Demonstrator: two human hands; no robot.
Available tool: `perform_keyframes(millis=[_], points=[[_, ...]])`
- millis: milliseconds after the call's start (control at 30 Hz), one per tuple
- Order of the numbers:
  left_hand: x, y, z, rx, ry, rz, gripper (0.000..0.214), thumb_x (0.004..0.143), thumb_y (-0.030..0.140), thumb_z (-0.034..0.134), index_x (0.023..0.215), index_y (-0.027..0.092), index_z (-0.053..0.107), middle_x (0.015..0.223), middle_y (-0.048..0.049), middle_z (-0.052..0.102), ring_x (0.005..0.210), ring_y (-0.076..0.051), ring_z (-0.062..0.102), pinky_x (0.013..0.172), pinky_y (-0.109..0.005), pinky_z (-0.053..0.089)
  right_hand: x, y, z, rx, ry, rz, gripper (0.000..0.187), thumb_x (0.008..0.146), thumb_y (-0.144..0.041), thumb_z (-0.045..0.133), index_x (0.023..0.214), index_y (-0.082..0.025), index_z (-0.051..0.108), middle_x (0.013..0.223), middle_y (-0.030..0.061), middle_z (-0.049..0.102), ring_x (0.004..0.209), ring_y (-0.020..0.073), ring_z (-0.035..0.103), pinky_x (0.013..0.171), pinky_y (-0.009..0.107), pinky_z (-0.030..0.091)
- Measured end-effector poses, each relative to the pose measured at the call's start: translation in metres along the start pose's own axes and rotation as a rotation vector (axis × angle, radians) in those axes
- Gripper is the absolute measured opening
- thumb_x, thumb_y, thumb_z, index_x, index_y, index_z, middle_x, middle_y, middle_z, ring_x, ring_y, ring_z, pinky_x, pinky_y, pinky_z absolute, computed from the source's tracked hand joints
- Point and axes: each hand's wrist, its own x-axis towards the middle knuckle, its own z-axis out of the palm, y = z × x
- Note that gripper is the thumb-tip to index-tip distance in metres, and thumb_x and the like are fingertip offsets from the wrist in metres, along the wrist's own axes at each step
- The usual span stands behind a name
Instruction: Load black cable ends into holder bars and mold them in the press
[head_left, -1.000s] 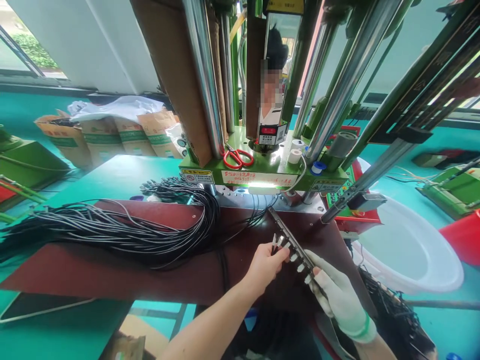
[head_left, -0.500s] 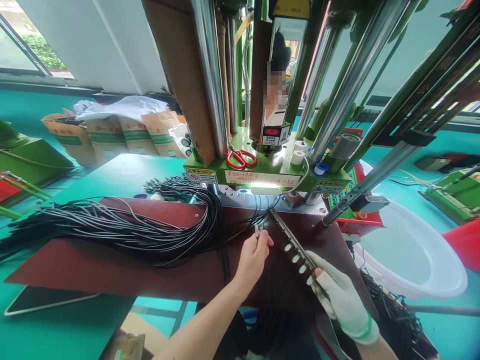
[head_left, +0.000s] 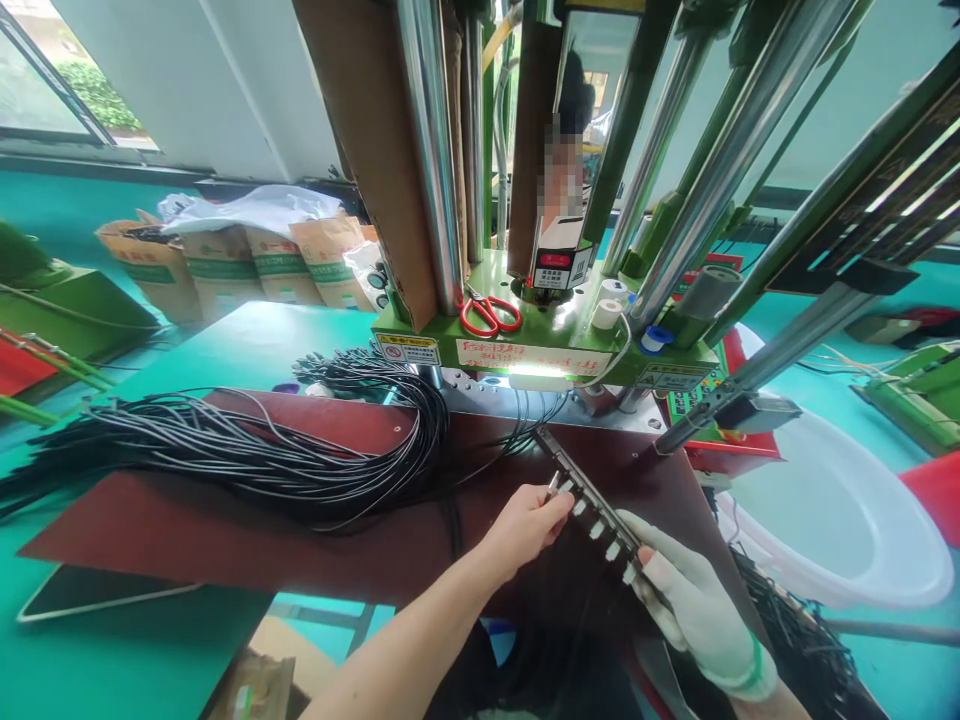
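left hand: the bare left hand (head_left: 529, 525) is nearly closed, thumb and finger pinching a small metal piece (head_left: 553, 482) at the left edge of the bar; whether the piece is seated there, one cannot tell.
right hand: the gloved right hand (head_left: 701, 605) is wrapped around the near right end of the bar, with the thumb tip bare.
bar: the dark bar (head_left: 589, 485) slants over the brown table (head_left: 225, 530), its far left end close to the machine's metal plate (head_left: 480, 400).
plugs: several pale plugs (head_left: 598, 529) stick out in a row along the bar's left side, between the two hands.
cables: a thick bundle of black cables (head_left: 300, 470) curves across the left of the brown table; a few thin wires (head_left: 517, 435) run near the bar's far end.
machine: the green machine (head_left: 420, 325) stands at the far side, a lit lamp (head_left: 536, 378) on its front and red-handled scissors (head_left: 491, 315) on its ledge.
tub: a white tub (head_left: 840, 510) is at the right.
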Motion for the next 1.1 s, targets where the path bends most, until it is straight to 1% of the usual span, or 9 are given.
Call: perform_keyframes(millis=[333, 467, 533, 600, 700, 767, 833, 967, 1100], points=[[-0.001, -0.001, -0.002, 0.038, -0.030, -0.022, 0.044, 0.073, 0.053, 0.047, 0.049, 0.019, 0.034, 0.036, 0.0091, 0.023, 0.032, -0.003, 0.015, 0.034, -0.020, 0.009, 0.000, -0.003, 0.000, -0.023, -0.012, 0.011, 0.061, 0.076, -0.049, 0.056, 0.126, -0.014, 0.045, 0.060, 0.0042, 0.058, 0.029, 0.0007, 0.029, 0.027, 0.014, 0.017], [-0.002, -0.002, -0.001, 0.023, -0.011, 0.022, 0.044, 0.074, 0.052, 0.048, 0.049, 0.018, 0.033, 0.038, 0.0095, 0.022, 0.034, -0.002, 0.015, 0.037, -0.020, 0.010, 0.000, 0.001, 0.003, 0.041, 0.005, -0.043, 0.053, 0.073, -0.043, 0.063, 0.118, -0.017, 0.055, 0.079, 0.0082, 0.063, 0.050, 0.0092, 0.049, 0.038, 0.018, 0.037], [-0.003, -0.003, 0.000, 0.018, -0.001, 0.036, 0.045, 0.074, 0.052, 0.047, 0.049, 0.018, 0.032, 0.038, 0.0094, 0.022, 0.034, -0.002, 0.016, 0.038, -0.020, 0.011, 0.000, 0.003, 0.005, 0.049, 0.006, -0.073, 0.052, 0.071, -0.042, 0.065, 0.115, -0.016, 0.057, 0.084, 0.0089, 0.064, 0.060, 0.0130, 0.053, 0.048, 0.022, 0.043], [-0.002, -0.004, 0.000, 0.045, -0.004, 0.041, 0.048, 0.075, 0.056, 0.045, 0.049, 0.018, 0.032, 0.038, 0.0089, 0.023, 0.034, -0.003, 0.018, 0.038, -0.020, 0.013, -0.001, 0.003, 0.006, 0.034, 0.013, -0.063, 0.056, 0.070, -0.044, 0.065, 0.117, -0.015, 0.056, 0.080, 0.0089, 0.063, 0.054, 0.0121, 0.051, 0.042, 0.021, 0.040], [-0.002, -0.005, -0.005, 0.126, 0.001, 0.095, 0.051, 0.077, 0.061, 0.036, 0.050, 0.018, 0.038, 0.039, 0.0058, 0.032, 0.034, -0.005, 0.028, 0.037, -0.020, 0.020, -0.001, 0.000, 0.003, 0.009, 0.022, -0.009, 0.064, 0.070, -0.048, 0.064, 0.122, -0.014, 0.051, 0.066, 0.0068, 0.060, 0.038, 0.0055, 0.038, 0.030, 0.016, 0.024], [-0.003, -0.005, -0.010, 0.163, 0.036, 0.163, 0.053, 0.078, 0.061, 0.033, 0.051, 0.017, 0.042, 0.046, 0.0028, 0.040, 0.041, -0.007, 0.036, 0.039, -0.020, 0.025, -0.001, -0.001, 0.000, -0.003, 0.017, 0.003, 0.066, 0.071, -0.050, 0.061, 0.125, -0.014, 0.048, 0.057, 0.0033, 0.056, 0.033, 0.0022, 0.030, 0.028, 0.014, 0.018], [-0.005, -0.004, -0.016, 0.157, 0.051, 0.185, 0.053, 0.077, 0.062, 0.034, 0.050, 0.016, 0.041, 0.051, 0.0018, 0.041, 0.045, -0.008, 0.038, 0.040, -0.019, 0.027, -0.001, -0.001, -0.002, -0.001, 0.001, -0.003, 0.063, 0.074, -0.050, 0.059, 0.125, -0.015, 0.047, 0.054, 0.0016, 0.054, 0.031, 0.0010, 0.028, 0.029, 0.013, 0.017], [-0.010, 0.005, -0.020, 0.136, -0.112, 0.086, 0.055, 0.076, 0.063, 0.033, 0.047, 0.017, 0.039, 0.049, 0.0029, 0.038, 0.040, -0.006, 0.032, 0.039, -0.020, 0.027, -0.001, 0.000, -0.005, 0.027, -0.021, 0.022, 0.059, 0.072, -0.047, 0.061, 0.121, -0.017, 0.052, 0.061, 0.0051, 0.059, 0.031, 0.0007, 0.027, 0.028, 0.013, 0.017], [-0.012, 0.011, -0.019, 0.095, -0.198, 0.052, 0.055, 0.075, 0.064, 0.036, 0.046, 0.017, 0.036, 0.046, 0.0045, 0.034, 0.040, -0.006, 0.028, 0.040, -0.021, 0.027, -0.003, -0.001, -0.002, 0.075, 0.029, 0.013, 0.051, 0.066, -0.046, 0.066, 0.112, -0.022, 0.061, 0.071, 0.0081, 0.064, 0.036, 0.0075, 0.041, 0.027, 0.017, 0.029]])
